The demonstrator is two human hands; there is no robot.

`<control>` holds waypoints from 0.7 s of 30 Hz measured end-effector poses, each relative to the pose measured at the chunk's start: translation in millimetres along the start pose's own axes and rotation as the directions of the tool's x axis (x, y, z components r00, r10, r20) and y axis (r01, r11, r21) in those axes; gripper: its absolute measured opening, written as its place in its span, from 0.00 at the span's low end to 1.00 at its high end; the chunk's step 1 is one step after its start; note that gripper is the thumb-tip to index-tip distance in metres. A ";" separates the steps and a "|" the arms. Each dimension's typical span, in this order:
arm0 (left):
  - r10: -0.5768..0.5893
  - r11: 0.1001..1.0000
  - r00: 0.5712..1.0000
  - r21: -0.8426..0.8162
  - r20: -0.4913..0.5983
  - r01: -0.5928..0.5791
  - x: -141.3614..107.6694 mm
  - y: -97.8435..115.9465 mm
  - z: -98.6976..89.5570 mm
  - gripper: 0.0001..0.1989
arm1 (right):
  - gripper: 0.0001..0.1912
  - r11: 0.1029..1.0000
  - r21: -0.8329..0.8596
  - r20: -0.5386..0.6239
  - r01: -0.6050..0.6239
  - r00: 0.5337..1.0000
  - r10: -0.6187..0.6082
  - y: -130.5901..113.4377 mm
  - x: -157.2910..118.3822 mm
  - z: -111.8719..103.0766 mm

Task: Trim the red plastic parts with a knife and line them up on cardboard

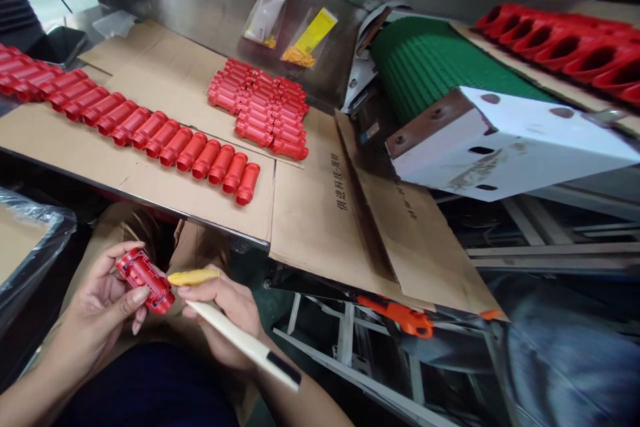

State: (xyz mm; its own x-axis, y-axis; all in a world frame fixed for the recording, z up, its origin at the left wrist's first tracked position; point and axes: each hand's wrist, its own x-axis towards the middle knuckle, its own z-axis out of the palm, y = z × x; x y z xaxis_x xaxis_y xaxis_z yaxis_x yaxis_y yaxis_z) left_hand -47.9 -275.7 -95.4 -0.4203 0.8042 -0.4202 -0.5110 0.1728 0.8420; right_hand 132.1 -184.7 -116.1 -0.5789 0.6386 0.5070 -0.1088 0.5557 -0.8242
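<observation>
Left hand (97, 300) clamped on red molded housing (145, 280) below the cardboard sheet (310, 227), held up for access; right hand (223, 313) pinches white-handled tool (235, 340), tip just apart. Matching red housings (165, 147) sit lined up on the sheet, kept orderly.

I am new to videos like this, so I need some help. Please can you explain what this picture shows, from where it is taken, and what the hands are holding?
This picture comes from a camera worn on a person's head, looking down at their own bare hands. The left hand holds a red moulded plastic tube. The right hand holds a white tool with a yellow tip. Rows of similar red tubes lie on brown cardboard ahead, and a green conveyor belt is on the right.
</observation>
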 end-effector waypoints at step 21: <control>0.095 0.985 0.983 0.128 0.156 -0.116 11.5 -24.1 -35.3 0.21 | 0.14 0.995 -0.068 -0.151 -0.067 0.987 0.056 -13.4 0.3 6.8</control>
State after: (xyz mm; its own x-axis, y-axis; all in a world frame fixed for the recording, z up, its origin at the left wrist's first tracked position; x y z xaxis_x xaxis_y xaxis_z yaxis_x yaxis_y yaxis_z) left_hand -66.9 -290.7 -132.4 -0.3445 0.8960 -0.2801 -0.3589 0.1500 0.9213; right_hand 127.9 -195.6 -106.6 -0.4558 0.7418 0.4920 -0.0142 0.5466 -0.8373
